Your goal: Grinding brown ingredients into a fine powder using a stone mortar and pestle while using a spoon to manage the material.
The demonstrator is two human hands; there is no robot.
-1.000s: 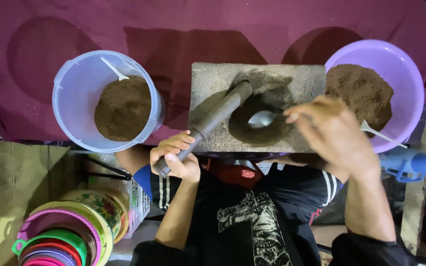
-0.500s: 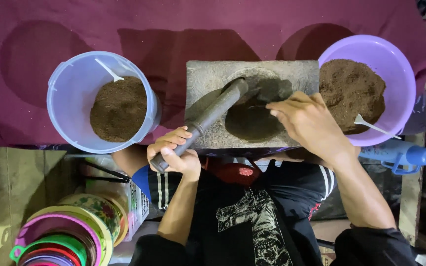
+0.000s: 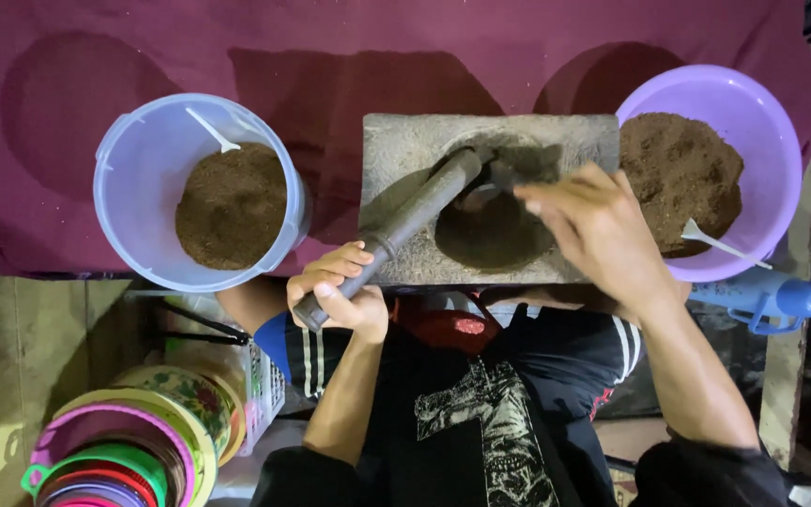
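gripping the stone pestle (image 3: 405, 225) in a closed left grip (image 3: 335, 291) — right grip (image 3: 603, 230) over the mortar (image 3: 405, 150), hold unclear.

No packages, labels, signs or screens visible anywhere in view.

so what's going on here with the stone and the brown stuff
A person sits at a grey stone slab that has a hollow holding dark brown powder. Their left hand grips the lower end of a long stone pestle that leans into the hollow. Their right hand reaches over the hollow, seemingly with a spoon, mostly hidden. A clear tub on the left and a purple bowl on the right each hold brown powder and a white spoon.
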